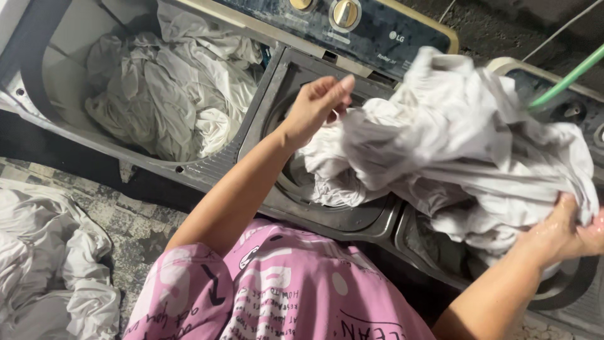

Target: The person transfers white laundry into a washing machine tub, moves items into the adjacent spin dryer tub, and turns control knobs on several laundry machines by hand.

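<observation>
Left hand: my left hand [314, 107] is clenched on the upper left edge of the wet white cloth [459, 145], fingers curled into the fabric, thumb pointing up and right.
Right hand: my right hand [563, 233] grips the lower right end of the same cloth, wet, fingers buried in its folds.
Cloth, place: I see it held up in the air between both hands, above the spin tub [327, 195] of the twin-tub washing machine [251, 145], part of it trailing down into that round opening.
Cloth, axis: bunched; its long axis runs from my left hand at upper left down to my right hand at lower right.
Count, hands: two, both mine.
Count, cloth heaps: three; the one I hold, one pile of white laundry [170, 94] in the wash tub on the left, one heap of white sheets [44, 264] on the patterned floor [138, 220].
Dials: two brass-coloured knobs [345, 12] on the dark control panel.
Hose: one green hose [566, 82] at the right edge, slanting up to the right.
</observation>
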